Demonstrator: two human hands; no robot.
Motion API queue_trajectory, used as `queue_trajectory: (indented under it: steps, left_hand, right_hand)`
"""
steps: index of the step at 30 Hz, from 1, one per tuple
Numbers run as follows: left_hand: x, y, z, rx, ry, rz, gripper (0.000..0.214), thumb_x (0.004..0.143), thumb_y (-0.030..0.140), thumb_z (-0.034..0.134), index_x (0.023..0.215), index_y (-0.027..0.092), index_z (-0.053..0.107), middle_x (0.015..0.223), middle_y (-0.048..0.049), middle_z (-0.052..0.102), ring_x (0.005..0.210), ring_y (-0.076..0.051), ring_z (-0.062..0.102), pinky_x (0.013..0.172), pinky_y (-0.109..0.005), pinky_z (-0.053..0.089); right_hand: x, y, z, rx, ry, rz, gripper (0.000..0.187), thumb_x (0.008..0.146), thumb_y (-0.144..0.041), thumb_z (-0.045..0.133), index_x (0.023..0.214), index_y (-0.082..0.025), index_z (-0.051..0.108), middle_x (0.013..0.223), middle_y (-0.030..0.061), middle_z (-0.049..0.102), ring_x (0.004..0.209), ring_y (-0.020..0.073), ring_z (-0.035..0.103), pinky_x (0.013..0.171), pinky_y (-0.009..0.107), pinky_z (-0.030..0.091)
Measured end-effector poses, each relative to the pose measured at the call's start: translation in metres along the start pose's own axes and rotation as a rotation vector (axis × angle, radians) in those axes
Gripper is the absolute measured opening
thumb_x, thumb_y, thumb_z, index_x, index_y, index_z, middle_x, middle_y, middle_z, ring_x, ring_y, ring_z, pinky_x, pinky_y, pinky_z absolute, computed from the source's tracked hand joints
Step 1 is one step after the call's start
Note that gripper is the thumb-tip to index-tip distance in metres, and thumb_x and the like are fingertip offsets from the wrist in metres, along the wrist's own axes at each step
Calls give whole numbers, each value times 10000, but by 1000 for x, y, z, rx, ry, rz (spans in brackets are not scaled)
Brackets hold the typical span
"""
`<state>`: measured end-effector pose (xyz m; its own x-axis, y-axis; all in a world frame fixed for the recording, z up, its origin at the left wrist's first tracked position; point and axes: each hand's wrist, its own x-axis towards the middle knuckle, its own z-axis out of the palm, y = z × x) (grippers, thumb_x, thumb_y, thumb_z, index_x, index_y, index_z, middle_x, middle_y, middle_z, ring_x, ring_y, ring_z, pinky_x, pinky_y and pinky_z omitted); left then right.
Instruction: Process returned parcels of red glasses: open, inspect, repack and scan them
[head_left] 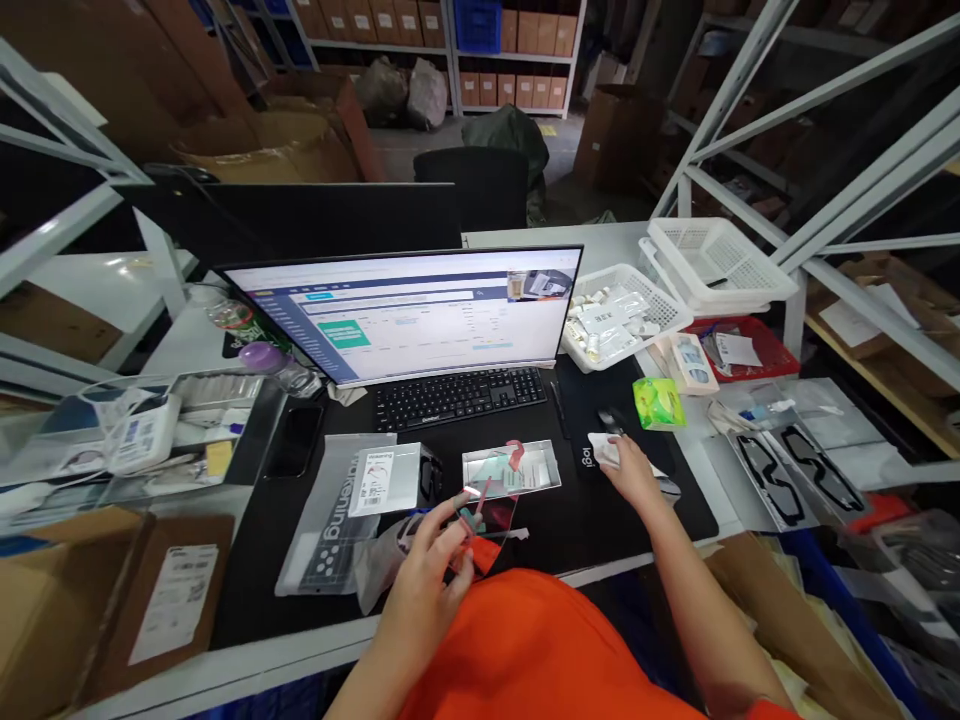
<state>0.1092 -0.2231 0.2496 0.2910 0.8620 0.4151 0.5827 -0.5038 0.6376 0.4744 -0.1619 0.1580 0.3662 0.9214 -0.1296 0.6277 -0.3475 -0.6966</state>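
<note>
My left hand is closed on the edge of a glossy, reflective panel that mirrors orange and pink colours. Just beyond it lies a shallow box with a printed pink and teal pattern. My right hand pinches a crumpled white tissue above the black mouse pad. A dark computer mouse is right behind that hand. Left of the panel, a white box with a barcode label rests on a frosted plastic bag. Another clear bag is beside my left wrist.
A monitor and black keyboard stand at the back. To the right are a green packet, a white basket of small items and a red tray. A phone and cardboard box are left.
</note>
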Motion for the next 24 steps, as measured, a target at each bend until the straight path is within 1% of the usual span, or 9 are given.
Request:
queue_trajectory:
  steps: [3, 7, 11, 13, 15, 18, 20, 22, 24]
  left_hand:
    - [-2, -1, 4, -13, 38, -26, 428, 846, 7, 499, 1196, 246, 563, 1340, -108, 581, 897, -122, 703, 685, -189, 588]
    - [-1, 4, 14, -175, 39, -186, 468, 842, 38, 516, 1256, 255, 523, 1405, -131, 501, 797, -89, 691, 657, -212, 608]
    - [10, 18, 33, -407, 63, -490, 549, 788, 109, 617, 1294, 255, 462, 1430, -160, 477, 914, -139, 693, 620, -214, 606]
    - [15, 26, 44, -532, 59, -627, 651, 757, 133, 670, 1335, 257, 398, 1410, -177, 509, 1032, -191, 685, 652, -223, 611]
    - [18, 34, 53, -677, 28, -730, 760, 739, 141, 701, 1382, 266, 316, 1388, -187, 536, 1079, -219, 681, 698, -255, 622]
    - [15, 41, 58, -854, -34, -782, 923, 709, 149, 742, 1447, 279, 202, 1378, -197, 537, 1096, -239, 684, 790, -345, 636]
    - [9, 40, 54, -856, -116, -725, 933, 679, 169, 776, 1451, 269, 262, 1384, -188, 528, 1115, -249, 674, 828, -384, 635]
    - [0, 34, 45, -754, -239, -628, 723, 687, 195, 771, 1342, 247, 472, 1299, -137, 588, 1061, -226, 682, 800, -356, 635]
    - [-11, 23, 35, -583, -310, -561, 383, 740, 206, 714, 1115, 220, 636, 1069, -69, 667, 894, -176, 688, 714, -295, 617]
  right_hand:
    - [-23, -12, 14, -16, -58, -116, 230, 803, -232, 593, 1014, -170, 659, 1177, 146, 679, 1207, 292, 595, 1082, 462, 428]
    - [-74, -48, 34, 125, -209, -362, 249, 918, -250, 519, 1100, -189, 677, 1056, 108, 735, 944, 228, 705, 891, 412, 570]
    - [-121, -86, 47, 200, -376, -675, 507, 901, -204, 583, 1405, -248, 544, 1400, 149, 604, 962, 203, 713, 770, 338, 618]
    - [-131, -95, 50, 186, -352, -796, 530, 913, -181, 578, 1435, -256, 527, 1338, 137, 655, 990, 217, 719, 809, 356, 624]
    - [-129, -94, 49, 170, -260, -872, 447, 938, -156, 534, 1372, -240, 600, 1141, 113, 751, 962, 225, 737, 834, 373, 626]
    - [-115, -79, 38, 104, -144, -884, 353, 957, -176, 511, 1257, -229, 688, 1020, 98, 783, 912, 230, 757, 817, 368, 637]
    - [-105, -67, 26, 53, -68, -825, 326, 963, -215, 508, 1224, -234, 703, 970, 92, 788, 857, 225, 763, 785, 352, 641]
    - [-101, -56, 12, 25, 30, -730, 300, 969, -266, 498, 1180, -244, 711, 936, 95, 785, 819, 231, 763, 748, 348, 636]
    - [-102, -49, -1, 40, 127, -592, 269, 973, -332, 500, 1122, -239, 703, 931, 110, 779, 789, 245, 759, 708, 359, 624]
